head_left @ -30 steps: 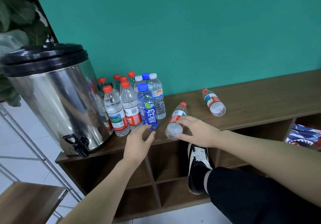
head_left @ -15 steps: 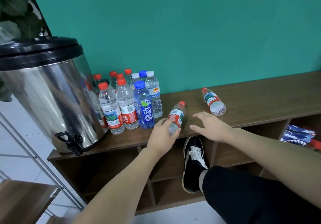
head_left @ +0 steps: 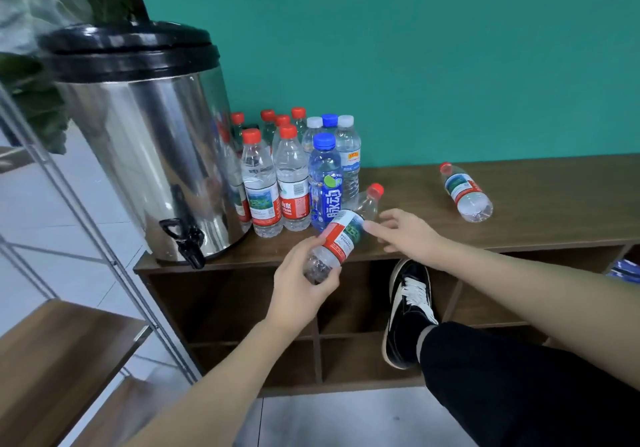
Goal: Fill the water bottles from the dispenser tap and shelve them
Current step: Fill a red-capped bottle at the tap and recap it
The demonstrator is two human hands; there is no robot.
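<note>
Dispenser (head_left: 145, 155) set at left end of cabinet top (head_left: 519, 200), tap (head_left: 183, 242) at front edge. Upright bottles (head_left: 294, 176) clustered just right of it, toward back edge. Tilted bottle (head_left: 341, 235) held at front edge. Lying bottle (head_left: 465, 192) placed well right.

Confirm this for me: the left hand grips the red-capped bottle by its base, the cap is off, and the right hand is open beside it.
One thing is wrong: the cap is on. The head view shows the red cap on the bottle. The left hand does grip its base, and the right hand is open beside it.
</note>
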